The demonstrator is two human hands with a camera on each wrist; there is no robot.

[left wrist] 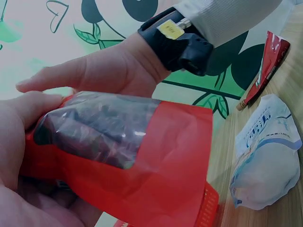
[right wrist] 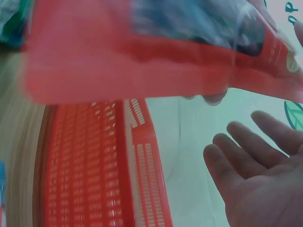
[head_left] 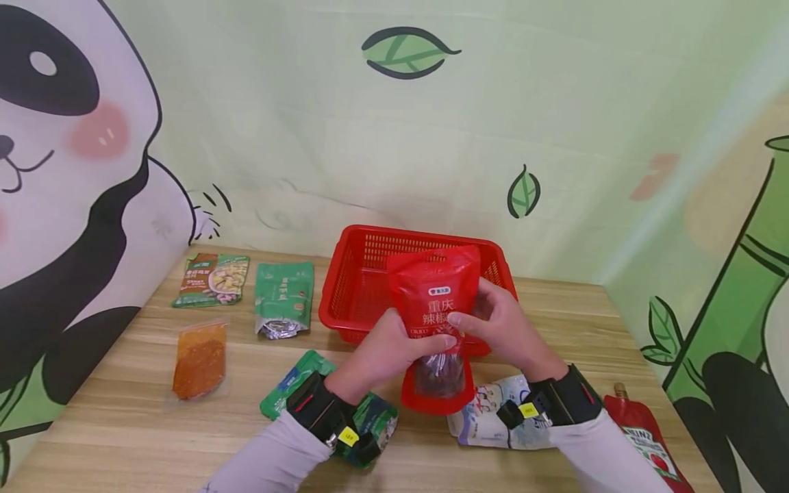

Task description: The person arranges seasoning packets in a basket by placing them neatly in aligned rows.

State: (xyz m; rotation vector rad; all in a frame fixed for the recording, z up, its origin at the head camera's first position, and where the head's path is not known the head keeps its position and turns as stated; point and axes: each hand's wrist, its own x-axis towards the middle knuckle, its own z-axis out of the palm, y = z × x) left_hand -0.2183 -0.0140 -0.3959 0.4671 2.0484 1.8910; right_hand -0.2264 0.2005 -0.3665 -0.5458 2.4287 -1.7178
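A red stand-up pouch of dried chili [head_left: 434, 294] with a clear lower window is held upright in front of the red basket. My left hand [head_left: 397, 346] grips it from the left, thumb across the front and fingers curled behind, as the left wrist view [left wrist: 28, 142] also shows. At the pouch's right side is my right hand [head_left: 508, 325], its thumb overlapping the front in the head view. In the right wrist view the fingers of this hand [right wrist: 265, 175] are spread and relaxed, apart from the pouch. Dark contents show through the window [left wrist: 102, 130].
Behind the pouch stands the red plastic basket [head_left: 335, 281]. Left lie a noodle-picture packet [head_left: 212, 281], a green pouch [head_left: 283, 294] and an orange sauce packet [head_left: 200, 359]. Under the forearms are green packets [head_left: 296, 380] and a white-blue bag [head_left: 487, 418]. A Heinz ketchup pouch [head_left: 644, 438] lies right.
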